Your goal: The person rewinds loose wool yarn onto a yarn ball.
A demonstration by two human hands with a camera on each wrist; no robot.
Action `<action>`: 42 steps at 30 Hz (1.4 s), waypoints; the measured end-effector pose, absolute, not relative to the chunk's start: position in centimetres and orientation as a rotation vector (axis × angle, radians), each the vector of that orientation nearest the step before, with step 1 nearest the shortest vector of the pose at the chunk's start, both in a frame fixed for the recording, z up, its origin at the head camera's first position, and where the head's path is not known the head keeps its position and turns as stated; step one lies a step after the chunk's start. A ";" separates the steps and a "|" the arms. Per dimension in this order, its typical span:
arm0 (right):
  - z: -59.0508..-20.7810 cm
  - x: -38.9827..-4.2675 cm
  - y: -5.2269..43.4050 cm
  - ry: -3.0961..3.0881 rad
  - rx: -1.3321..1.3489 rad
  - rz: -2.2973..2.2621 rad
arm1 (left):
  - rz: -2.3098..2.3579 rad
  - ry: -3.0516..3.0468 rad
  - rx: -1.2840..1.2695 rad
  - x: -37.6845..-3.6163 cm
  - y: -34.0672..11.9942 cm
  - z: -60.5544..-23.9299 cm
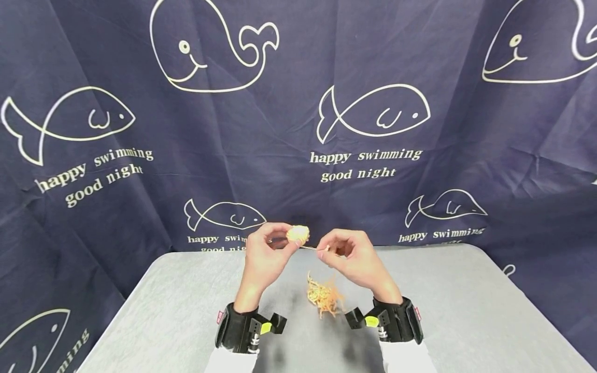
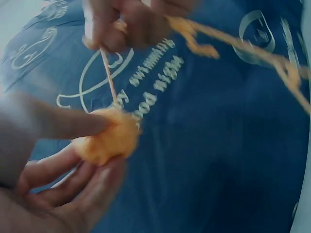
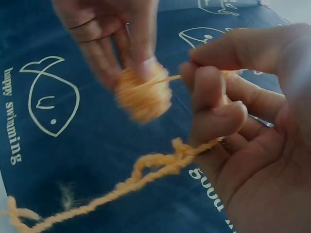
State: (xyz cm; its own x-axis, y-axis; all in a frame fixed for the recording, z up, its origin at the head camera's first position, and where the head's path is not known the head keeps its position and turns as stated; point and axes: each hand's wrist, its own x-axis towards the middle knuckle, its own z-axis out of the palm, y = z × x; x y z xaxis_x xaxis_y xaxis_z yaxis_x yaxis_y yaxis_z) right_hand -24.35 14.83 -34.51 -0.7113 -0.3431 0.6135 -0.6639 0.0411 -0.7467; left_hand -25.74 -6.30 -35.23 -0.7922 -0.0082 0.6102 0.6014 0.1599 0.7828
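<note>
My left hand holds a small ball of yellow-orange yarn between thumb and fingers, above the far part of the table. A short taut strand runs from the ball to my right hand, which pinches it between thumb and fingers. In the right wrist view the wound ball shows its wrapped layers, and a kinked, twisted length of yarn trails out below the right hand. On the table between the forearms lies a loose, tangled heap of the same yarn.
The grey table ends just beyond the hands. Behind it hangs a dark blue cloth printed with white fish, whales and lettering. Black wrist straps with small cameras sit on both wrists.
</note>
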 end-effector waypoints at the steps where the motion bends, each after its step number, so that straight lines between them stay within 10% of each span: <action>1: -34.4 -24.4 15.0 -2.018 1.015 1.749 | -1.613 -2.021 -0.577 -25.7 -6.4 -35.3; 19: -35.0 -25.8 15.4 -1.789 0.510 2.107 | -2.028 -1.998 -1.526 -25.0 -7.8 -34.7; 42: -35.7 -26.0 14.6 -2.130 0.761 1.905 | -2.572 -1.395 -0.953 -24.5 -6.9 -33.5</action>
